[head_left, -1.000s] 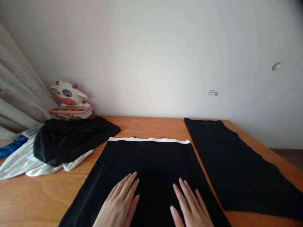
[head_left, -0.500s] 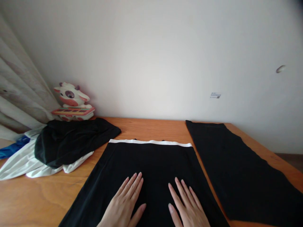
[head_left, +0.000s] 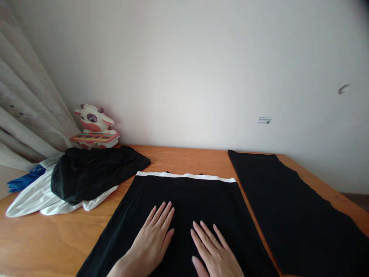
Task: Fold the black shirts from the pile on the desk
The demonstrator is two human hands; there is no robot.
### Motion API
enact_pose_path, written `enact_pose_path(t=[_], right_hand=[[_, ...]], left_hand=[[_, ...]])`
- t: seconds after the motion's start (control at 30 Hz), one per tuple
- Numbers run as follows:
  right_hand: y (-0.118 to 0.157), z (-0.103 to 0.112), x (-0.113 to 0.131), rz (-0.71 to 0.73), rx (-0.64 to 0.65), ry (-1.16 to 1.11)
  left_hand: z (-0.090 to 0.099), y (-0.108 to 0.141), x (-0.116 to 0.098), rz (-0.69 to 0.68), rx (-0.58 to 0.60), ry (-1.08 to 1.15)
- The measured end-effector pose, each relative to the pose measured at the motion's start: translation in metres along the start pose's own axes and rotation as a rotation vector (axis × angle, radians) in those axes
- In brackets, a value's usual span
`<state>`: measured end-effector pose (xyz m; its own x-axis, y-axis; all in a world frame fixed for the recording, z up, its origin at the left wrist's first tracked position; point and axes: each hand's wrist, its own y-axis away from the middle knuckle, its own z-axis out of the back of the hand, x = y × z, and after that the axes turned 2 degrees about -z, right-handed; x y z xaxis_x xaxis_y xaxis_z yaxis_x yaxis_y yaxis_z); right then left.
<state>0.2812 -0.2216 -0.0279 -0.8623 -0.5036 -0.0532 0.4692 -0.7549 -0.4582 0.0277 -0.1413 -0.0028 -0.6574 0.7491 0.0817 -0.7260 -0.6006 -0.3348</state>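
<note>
A black garment with a white waistband [head_left: 184,176] lies spread flat in front of me, the band on its far side. Its near end runs out of view. My left hand [head_left: 154,236] rests palm down on the black cloth, left of the middle, fingers stretched out. Lower and to the right, my right hand [head_left: 215,252] also lies flat on the cloth with its fingers apart. Neither hand grips anything. Close by on the right is a second flat piece of black cloth [head_left: 296,215], a narrow strip of table between the two.
At the left, a black cloth [head_left: 95,173] lies heaped over white fabric [head_left: 31,198], beside something blue [head_left: 25,179]. A cow-shaped toy with a keyboard [head_left: 95,127] stands at the back of the wooden table [head_left: 57,238], near a curtain [head_left: 25,96]. A wall [head_left: 184,77] rises behind.
My left hand has slid slightly away from me on the cloth. My right hand has shifted left, closer to the left hand. The view has moved a little.
</note>
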Motion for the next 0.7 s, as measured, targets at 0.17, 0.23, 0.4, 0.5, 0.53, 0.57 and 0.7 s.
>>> enact_pose_path(t=[0.17,0.23,0.4,0.5,0.53,0.57,0.7], right_hand=[[0.010,-0.009,-0.003,-0.014,0.030,-0.031],[0.008,-0.006,-0.003,-0.046,0.091,-0.081],[-0.039,0.006,-0.008,-0.353,0.340,-0.218],[-0.087,0.002,-0.019,-0.420,0.434,-0.251],[-0.101,-0.003,-0.025,-0.427,0.444,-0.255],[-0.113,-0.008,-0.031,-0.448,0.452,-0.256],[-0.136,-0.033,-0.053,-0.528,0.398,-0.230]], left_hand=[[0.009,0.011,0.000,-0.031,0.040,-0.026],[0.009,0.008,0.001,-0.023,0.056,-0.011],[-0.008,-0.032,0.001,0.053,0.135,0.051],[-0.022,-0.073,-0.001,0.071,0.198,0.089],[-0.027,-0.086,-0.001,0.090,0.207,0.093],[-0.032,-0.097,0.000,0.118,0.208,0.090],[-0.051,-0.119,0.007,0.191,0.134,0.073]])
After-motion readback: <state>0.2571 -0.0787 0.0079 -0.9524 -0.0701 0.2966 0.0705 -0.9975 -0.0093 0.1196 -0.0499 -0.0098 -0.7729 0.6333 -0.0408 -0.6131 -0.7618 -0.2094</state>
